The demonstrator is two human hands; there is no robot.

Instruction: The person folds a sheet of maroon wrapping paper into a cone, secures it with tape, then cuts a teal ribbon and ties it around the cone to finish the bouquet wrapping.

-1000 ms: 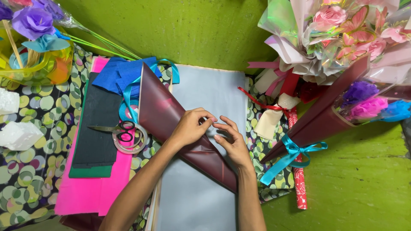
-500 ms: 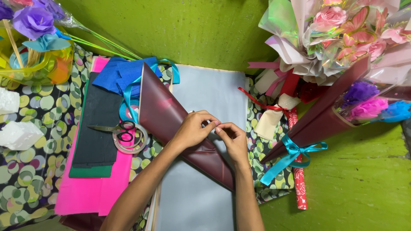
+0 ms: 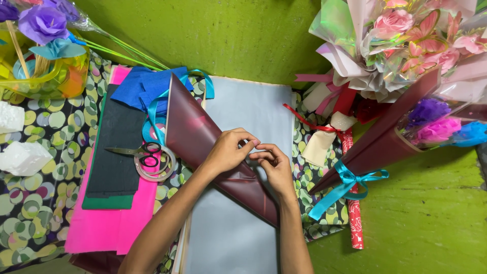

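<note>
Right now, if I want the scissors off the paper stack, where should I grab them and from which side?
Probably by the black finger loops: they lie over the roll of clear tape, raised and facing the left hand. Come from the right; the scissors have blades pointing left, flat on the dark paper.

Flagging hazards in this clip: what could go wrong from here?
The left hand and right hand pinch only one edge of the maroon cone, so it may unroll. The scissors lie open-handled close by the left forearm, which could knock them.
</note>
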